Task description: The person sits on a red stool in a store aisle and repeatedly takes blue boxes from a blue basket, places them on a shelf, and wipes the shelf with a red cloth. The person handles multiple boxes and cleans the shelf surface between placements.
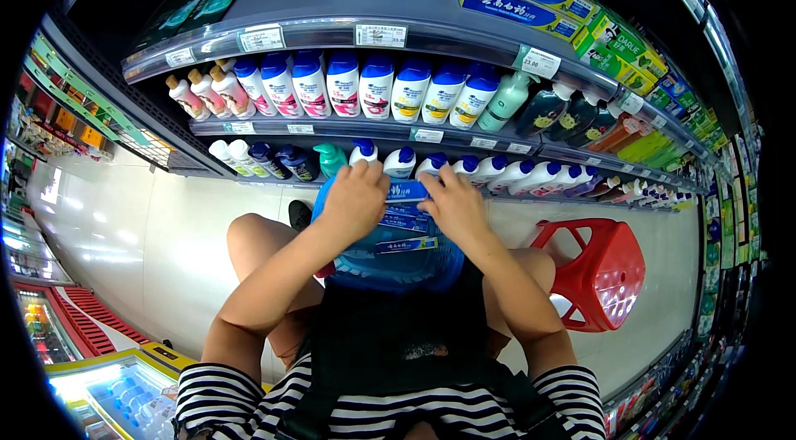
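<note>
A blue toothpaste box is held level between my two hands, above a blue plastic basket on my lap side. My left hand grips the box's left end, and my right hand has its fingers on the right end. Inside the basket lie more toothpaste boxes, in blue with some yellow-green. Part of the basket's far side is hidden behind my hands and the held box.
Before me, shelves hold shampoo bottles, pump bottles and stacked toothpaste boxes. A red plastic stool stands on the floor to my right. A lit freezer is at lower left.
</note>
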{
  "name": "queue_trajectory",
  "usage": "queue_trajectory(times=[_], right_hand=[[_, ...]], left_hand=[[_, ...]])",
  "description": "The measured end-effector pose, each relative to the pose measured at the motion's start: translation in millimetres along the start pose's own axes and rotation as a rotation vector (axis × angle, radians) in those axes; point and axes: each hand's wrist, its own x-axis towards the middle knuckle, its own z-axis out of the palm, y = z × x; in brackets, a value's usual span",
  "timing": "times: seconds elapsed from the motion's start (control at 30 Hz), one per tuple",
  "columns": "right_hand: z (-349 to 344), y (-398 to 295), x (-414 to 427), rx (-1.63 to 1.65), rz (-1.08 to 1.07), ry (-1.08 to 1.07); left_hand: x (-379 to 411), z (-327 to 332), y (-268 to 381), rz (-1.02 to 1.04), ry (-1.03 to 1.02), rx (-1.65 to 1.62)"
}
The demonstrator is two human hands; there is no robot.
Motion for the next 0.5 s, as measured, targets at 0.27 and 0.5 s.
queue_trajectory(times=[0.27,0.5], right_hand=[[124,58,-46,-0.067,0.111,-0.234],[193,91,-42,-0.255,0.127,-0.287]], left_hand=[[3,162,12,0.08,-0.184,-0.032],[21,237,8,0.059,-0.22,-0.022]])
